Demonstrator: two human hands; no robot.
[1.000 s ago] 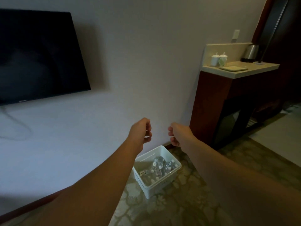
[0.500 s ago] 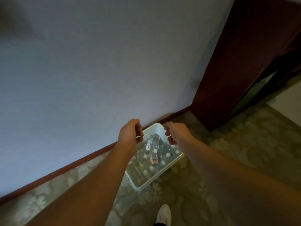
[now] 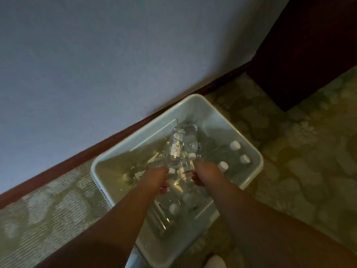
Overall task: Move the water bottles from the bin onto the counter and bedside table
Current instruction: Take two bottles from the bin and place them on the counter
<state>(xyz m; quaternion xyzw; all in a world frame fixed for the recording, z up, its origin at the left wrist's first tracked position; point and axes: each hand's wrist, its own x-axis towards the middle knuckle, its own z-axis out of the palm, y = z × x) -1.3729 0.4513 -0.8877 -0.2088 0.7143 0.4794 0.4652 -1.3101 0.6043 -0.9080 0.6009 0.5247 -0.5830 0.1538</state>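
A white plastic bin (image 3: 194, 98) sits on the carpet against the wall, holding several clear water bottles with white caps (image 3: 235, 145). One labelled bottle (image 3: 175, 149) lies on top of the pile, pointing toward me. My left hand (image 3: 156, 178) is down inside the bin, its fingers curled at that bottle's capped end. Just to the right, my right hand (image 3: 205, 174) is also in the bin, touching a bottle with a red-marked label (image 3: 185, 169). The fingertips of both hands are hidden, so the grip is unclear.
The pale wall with a dark baseboard (image 3: 116, 138) runs right behind the bin. A dark wooden cabinet side (image 3: 309, 55) stands at the upper right. Patterned carpet (image 3: 299, 151) surrounds the bin. A white shoe tip (image 3: 214, 262) shows at the bottom edge.
The view has dropped from the room down to the bin. Both hands have gone from hovering above the bin to down among the bottles.
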